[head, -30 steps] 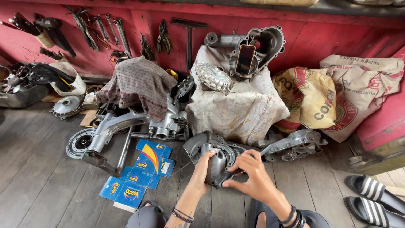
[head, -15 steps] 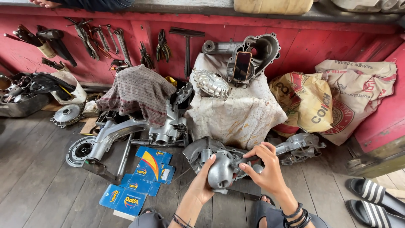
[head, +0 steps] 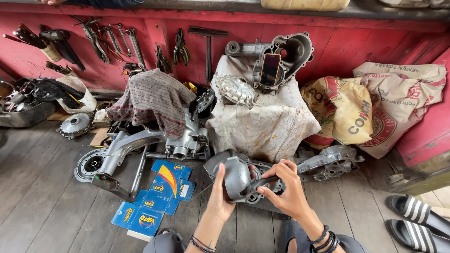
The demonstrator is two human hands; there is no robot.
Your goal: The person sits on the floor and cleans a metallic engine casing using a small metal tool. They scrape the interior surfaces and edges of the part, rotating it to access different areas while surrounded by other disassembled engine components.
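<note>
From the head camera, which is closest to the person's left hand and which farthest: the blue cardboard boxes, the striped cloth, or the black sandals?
Measured from the left hand:
1. Blue cardboard boxes, on the floor planks just to its left.
2. Striped cloth, draped over engine parts, up and to the left, nearer the red wall.
3. Black sandals, at the far right edge of the floor.

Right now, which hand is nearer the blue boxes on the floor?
Left. The left hand sits just right of the blue boxes, cupping the grey metal cover; the right hand is beyond the cover.
</note>
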